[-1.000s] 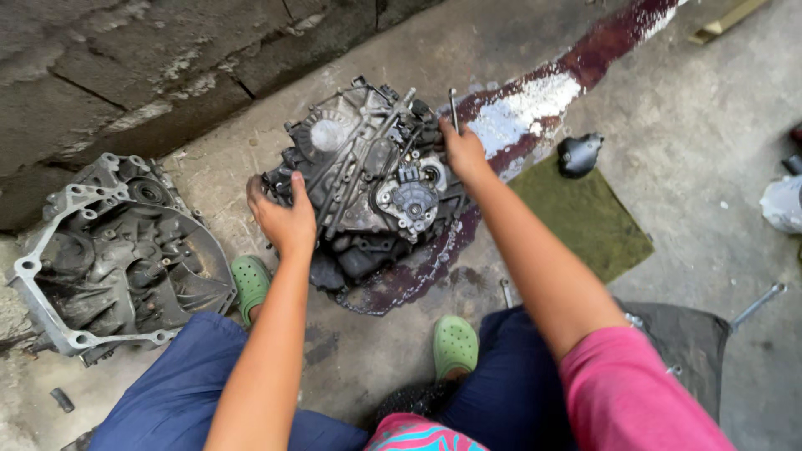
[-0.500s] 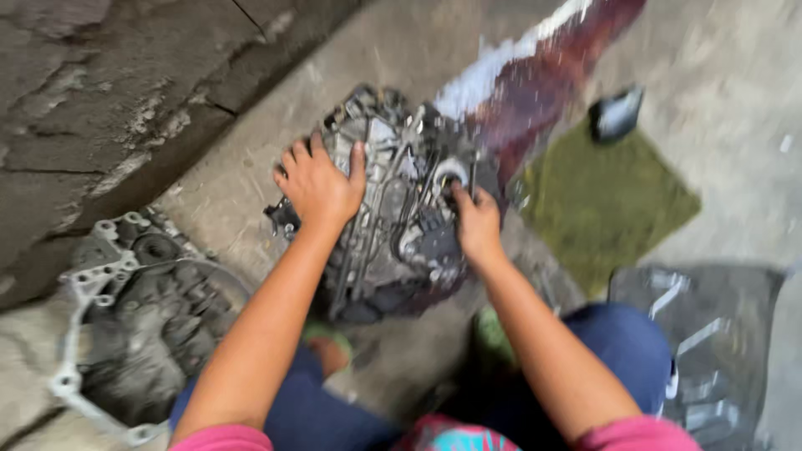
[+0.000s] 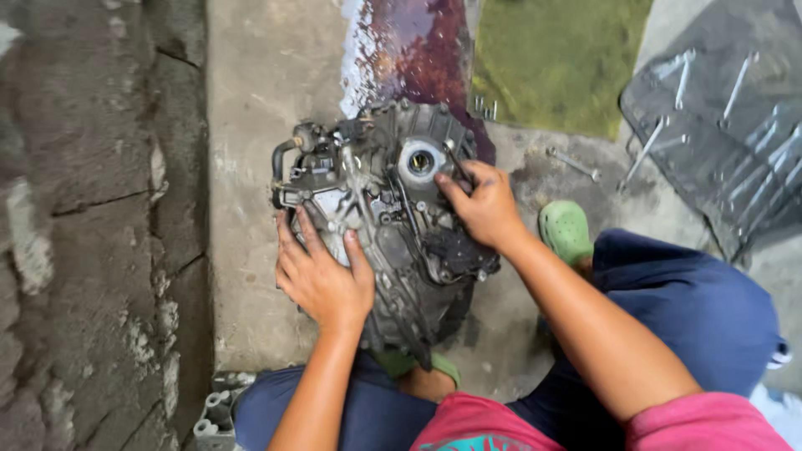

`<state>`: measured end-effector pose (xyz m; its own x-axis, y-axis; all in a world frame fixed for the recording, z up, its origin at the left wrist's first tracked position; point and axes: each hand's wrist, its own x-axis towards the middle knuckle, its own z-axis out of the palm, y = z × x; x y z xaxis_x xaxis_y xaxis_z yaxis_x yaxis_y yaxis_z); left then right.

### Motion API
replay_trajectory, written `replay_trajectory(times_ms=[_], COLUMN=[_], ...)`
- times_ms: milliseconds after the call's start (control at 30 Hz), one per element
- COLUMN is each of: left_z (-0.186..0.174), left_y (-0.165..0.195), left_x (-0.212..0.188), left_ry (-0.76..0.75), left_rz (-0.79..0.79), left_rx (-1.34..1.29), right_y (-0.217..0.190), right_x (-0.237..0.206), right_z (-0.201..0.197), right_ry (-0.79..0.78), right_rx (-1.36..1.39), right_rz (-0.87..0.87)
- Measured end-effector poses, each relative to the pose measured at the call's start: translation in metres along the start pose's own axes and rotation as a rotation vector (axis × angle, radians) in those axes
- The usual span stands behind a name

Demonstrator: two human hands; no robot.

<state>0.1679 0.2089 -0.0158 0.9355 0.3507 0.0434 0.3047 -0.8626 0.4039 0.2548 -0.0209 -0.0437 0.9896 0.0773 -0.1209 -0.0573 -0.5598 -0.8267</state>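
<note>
The grimy gearbox casing (image 3: 380,221) lies on the concrete floor (image 3: 259,100) between the person's knees, the left hand (image 3: 324,280) pressing flat with fingers spread wide, the right hand (image 3: 484,205) gripping its upper edge with curled fingers.

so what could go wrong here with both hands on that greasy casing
1. The metal casing sits in a dark red fluid spill on the concrete, so it could slide while handled.
2. The left hand lies flat on it and the right hand grips near the round opening; oily surfaces could make either slip onto sharp edges.
3. Loose wrenches and a bolt lie close by the green clog, easy to step on.
</note>
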Motion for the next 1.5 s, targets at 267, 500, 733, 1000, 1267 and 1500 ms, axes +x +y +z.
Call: replay_trajectory(times_ms=[267,500,733,1000,1267,1500], left_z=[0.011,0.014,0.010,0.008,-0.009,-0.067], left_y=[-0.020,-0.031,-0.033,-0.028,-0.047,-0.037], left_x=[-0.017,-0.030,-0.028,-0.037,-0.058,-0.123], left_ry=[-0.042,-0.052,-0.025,0.033,0.149,0.228], left_rz=[0.060,0.043,0.047,0.057,0.063,-0.225], left_rx=[-0.002,0.001,-0.001,-0.044,-0.402,-0.556], right_y=[0.022,0.028,0.024,0.030,0.036,0.041], right_x=[-0.017,-0.023,-0.020,-0.025,-0.031,-0.030], right_z=[0.016,0.021,0.025,0.019,0.019,0.013], right_ry=[0.013,-0.066,-0.087,-0.110,-0.157,-0.224], right_rx=[0.137,0.200,0.227,0.255,0.256,0.185], right_rz=[0.136,0.234,0.294,0.212,0.185,0.124])
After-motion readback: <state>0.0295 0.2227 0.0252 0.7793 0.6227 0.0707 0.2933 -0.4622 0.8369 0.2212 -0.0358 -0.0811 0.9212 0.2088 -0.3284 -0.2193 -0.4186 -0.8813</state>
